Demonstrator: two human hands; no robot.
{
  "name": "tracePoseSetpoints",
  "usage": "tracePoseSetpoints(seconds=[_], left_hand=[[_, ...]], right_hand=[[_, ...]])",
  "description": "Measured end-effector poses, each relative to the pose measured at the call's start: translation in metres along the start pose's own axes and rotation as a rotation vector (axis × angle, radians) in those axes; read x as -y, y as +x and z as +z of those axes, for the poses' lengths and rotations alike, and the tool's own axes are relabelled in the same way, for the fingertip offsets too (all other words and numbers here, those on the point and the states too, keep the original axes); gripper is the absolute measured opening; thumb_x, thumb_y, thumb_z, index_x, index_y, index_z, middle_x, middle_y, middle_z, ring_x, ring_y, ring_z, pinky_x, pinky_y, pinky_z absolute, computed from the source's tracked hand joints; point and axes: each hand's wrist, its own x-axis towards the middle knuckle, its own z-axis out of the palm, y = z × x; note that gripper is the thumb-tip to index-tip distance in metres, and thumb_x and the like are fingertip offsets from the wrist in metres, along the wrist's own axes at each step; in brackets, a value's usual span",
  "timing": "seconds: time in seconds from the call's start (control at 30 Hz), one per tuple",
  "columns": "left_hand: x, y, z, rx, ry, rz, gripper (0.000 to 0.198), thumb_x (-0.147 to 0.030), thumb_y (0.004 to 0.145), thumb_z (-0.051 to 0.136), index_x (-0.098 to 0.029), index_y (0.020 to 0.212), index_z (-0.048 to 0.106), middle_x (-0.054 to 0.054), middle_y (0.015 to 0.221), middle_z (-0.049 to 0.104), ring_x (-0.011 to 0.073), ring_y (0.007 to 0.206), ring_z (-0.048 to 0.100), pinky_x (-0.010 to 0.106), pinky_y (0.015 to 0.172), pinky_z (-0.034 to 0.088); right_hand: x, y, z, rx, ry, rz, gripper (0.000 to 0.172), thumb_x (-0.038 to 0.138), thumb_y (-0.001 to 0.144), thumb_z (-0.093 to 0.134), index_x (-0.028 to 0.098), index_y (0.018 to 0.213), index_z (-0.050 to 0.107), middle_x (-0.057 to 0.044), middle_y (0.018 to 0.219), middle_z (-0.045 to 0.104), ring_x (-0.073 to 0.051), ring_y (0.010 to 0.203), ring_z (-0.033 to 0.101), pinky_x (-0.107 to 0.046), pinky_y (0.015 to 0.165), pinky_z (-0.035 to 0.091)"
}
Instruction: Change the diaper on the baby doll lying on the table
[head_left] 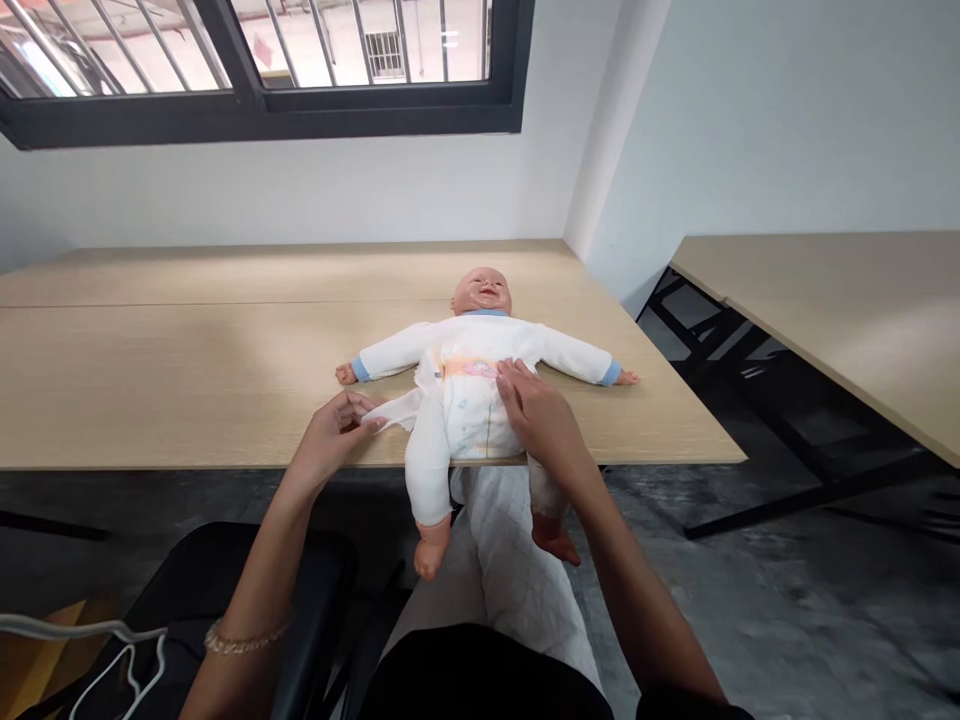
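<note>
A baby doll (487,345) lies on its back on the light wooden table, arms spread and legs hanging over the front edge. It wears a white outfit with blue cuffs and collar. Around its hips sits a white diaper (472,415) with a coloured print at the waist. My left hand (337,430) pinches the end of a thin white diaper tab (397,408), stretched out to the left of the doll. With fingers extended, my right hand (536,405) rests flat on the diaper's front at the doll's other hip.
The table (187,380) reaches back to the wall below a barred window (375,60). A second table (847,300) stands at the right. At lower left are a black chair (247,570) and a white cable (82,630).
</note>
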Motion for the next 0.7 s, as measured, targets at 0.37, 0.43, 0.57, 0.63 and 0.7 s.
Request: tracePoseSetpoints(seconds=[0.37, 0.43, 0.57, 0.63, 0.7], left_hand=[[0.005, 0.013, 0.007, -0.162, -0.642, -0.232, 0.037, -0.011, 0.053, 0.089, -0.014, 0.079, 0.063, 0.001, 0.074, 0.071, 0.0172, 0.078, 0.073, 0.028, 0.084, 0.062], [0.005, 0.018, 0.007, -0.176, -0.704, -0.265, 0.029, -0.007, 0.06, 0.083, -0.013, 0.081, 0.064, 0.003, 0.075, 0.072, 0.019, 0.08, 0.074, 0.031, 0.086, 0.063], [0.003, 0.027, 0.009, -0.186, -0.722, -0.276, 0.025, -0.006, 0.066, 0.079, -0.014, 0.084, 0.063, 0.003, 0.078, 0.072, 0.0183, 0.08, 0.073, 0.032, 0.087, 0.063], [0.003, 0.027, 0.01, -0.181, -0.682, -0.241, 0.029, -0.012, 0.062, 0.084, -0.016, 0.081, 0.062, 0.002, 0.079, 0.072, 0.0183, 0.081, 0.073, 0.034, 0.09, 0.061], [0.002, 0.024, 0.012, -0.15, -0.538, -0.152, 0.037, -0.022, 0.057, 0.089, -0.018, 0.082, 0.062, 0.002, 0.087, 0.074, 0.021, 0.089, 0.072, 0.038, 0.097, 0.057]], right_hand=[[0.0, 0.0, 0.001, 0.019, -0.019, 0.005, 0.05, 0.037, 0.106, 0.03, 0.011, 0.138, 0.058, -0.013, 0.144, 0.056, -0.027, 0.142, 0.044, -0.046, 0.117, 0.039], [0.001, 0.001, 0.0, 0.023, -0.029, 0.008, 0.05, 0.036, 0.106, 0.03, 0.011, 0.138, 0.058, -0.014, 0.145, 0.055, -0.027, 0.142, 0.044, -0.046, 0.117, 0.039], [0.004, 0.001, -0.001, 0.029, -0.06, 0.007, 0.049, 0.033, 0.106, 0.031, 0.009, 0.138, 0.058, -0.015, 0.144, 0.055, -0.027, 0.141, 0.046, -0.044, 0.117, 0.038], [0.006, 0.002, -0.002, 0.036, -0.079, 0.001, 0.048, 0.031, 0.106, 0.031, 0.006, 0.138, 0.058, -0.016, 0.144, 0.055, -0.028, 0.14, 0.047, -0.044, 0.117, 0.038], [0.006, 0.002, -0.002, 0.033, -0.083, -0.007, 0.049, 0.03, 0.106, 0.031, 0.004, 0.138, 0.057, -0.016, 0.144, 0.055, -0.028, 0.14, 0.047, -0.043, 0.117, 0.038]])
